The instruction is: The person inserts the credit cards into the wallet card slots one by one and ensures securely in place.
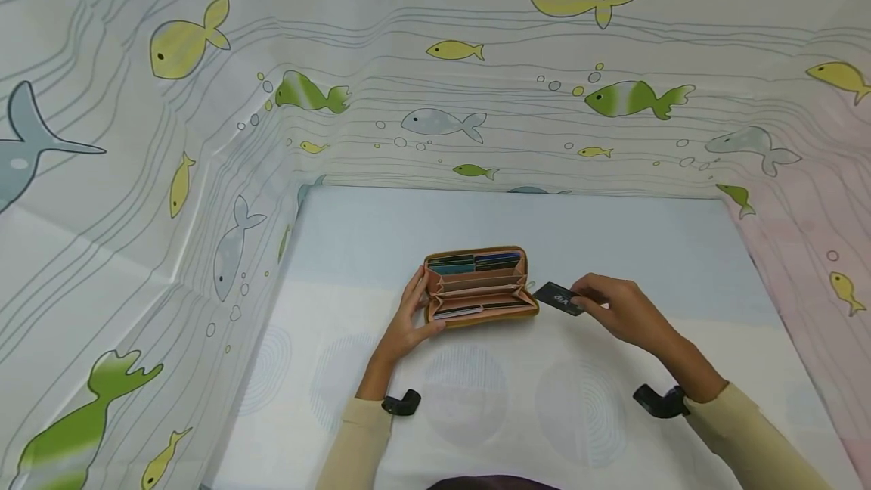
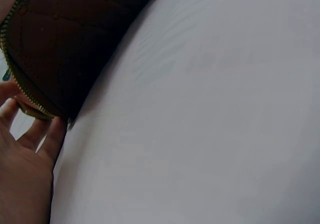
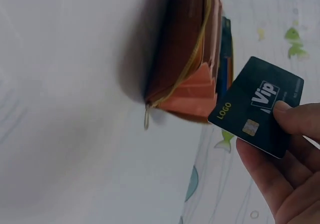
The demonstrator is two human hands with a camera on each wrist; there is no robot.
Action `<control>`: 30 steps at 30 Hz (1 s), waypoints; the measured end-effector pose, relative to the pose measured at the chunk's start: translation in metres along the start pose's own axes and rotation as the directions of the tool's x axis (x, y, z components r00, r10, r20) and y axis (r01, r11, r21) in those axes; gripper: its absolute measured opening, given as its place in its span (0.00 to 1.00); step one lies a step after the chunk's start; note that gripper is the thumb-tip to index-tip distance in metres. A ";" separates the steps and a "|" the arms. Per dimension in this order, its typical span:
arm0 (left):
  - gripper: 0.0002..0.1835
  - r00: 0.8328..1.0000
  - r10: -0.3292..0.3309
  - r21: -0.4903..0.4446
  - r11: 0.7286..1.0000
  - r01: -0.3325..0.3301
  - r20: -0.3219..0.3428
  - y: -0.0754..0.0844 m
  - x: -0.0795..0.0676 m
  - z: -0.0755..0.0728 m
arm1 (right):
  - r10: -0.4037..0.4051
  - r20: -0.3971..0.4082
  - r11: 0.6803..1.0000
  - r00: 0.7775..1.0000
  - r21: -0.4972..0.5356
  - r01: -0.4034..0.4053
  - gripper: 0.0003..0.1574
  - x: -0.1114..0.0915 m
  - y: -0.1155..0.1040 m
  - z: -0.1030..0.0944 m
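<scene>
A brown quilted zip wallet (image 1: 481,286) stands unzipped on the table, its pink-tan compartments facing up, with several cards (image 1: 452,263) in the slots along the far and near sides. My left hand (image 1: 406,327) grips the wallet's left end, thumb on the near side and fingers along the edge. Between thumb and fingers, my right hand (image 1: 619,307) pinches a dark card (image 3: 260,106) printed "Vip" and "LOGO", with a small chip. That card is held just off the wallet's right end, where a zipper pull (image 3: 146,116) hangs.
The table (image 1: 367,233) has a pale cover with faint circle patterns. Behind it and at the sides hangs a fish-print sheet (image 1: 381,82). Each wrist wears a black camera mount (image 1: 660,401). At the bottom edge is a dark rounded shape (image 1: 493,483).
</scene>
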State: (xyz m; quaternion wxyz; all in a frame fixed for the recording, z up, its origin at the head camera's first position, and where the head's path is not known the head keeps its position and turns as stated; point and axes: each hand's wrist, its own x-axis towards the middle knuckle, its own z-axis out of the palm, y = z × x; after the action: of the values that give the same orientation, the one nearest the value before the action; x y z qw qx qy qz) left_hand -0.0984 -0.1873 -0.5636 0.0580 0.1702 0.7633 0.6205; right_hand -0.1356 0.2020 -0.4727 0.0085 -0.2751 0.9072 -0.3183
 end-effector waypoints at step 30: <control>0.51 0.999 0.001 -0.001 1.000 -0.001 -0.037 -0.040 -0.001 0.002 | -0.297 -0.090 0.931 0.951 0.194 0.310 0.12 0.052 -0.046 0.081</control>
State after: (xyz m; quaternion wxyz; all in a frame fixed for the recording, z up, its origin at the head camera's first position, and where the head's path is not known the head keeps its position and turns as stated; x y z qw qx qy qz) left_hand -0.1040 -0.1928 -0.6030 0.0436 0.1593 0.7639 0.6238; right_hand -0.1415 0.0998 -0.5017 -0.0394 -0.4000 0.8158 -0.4158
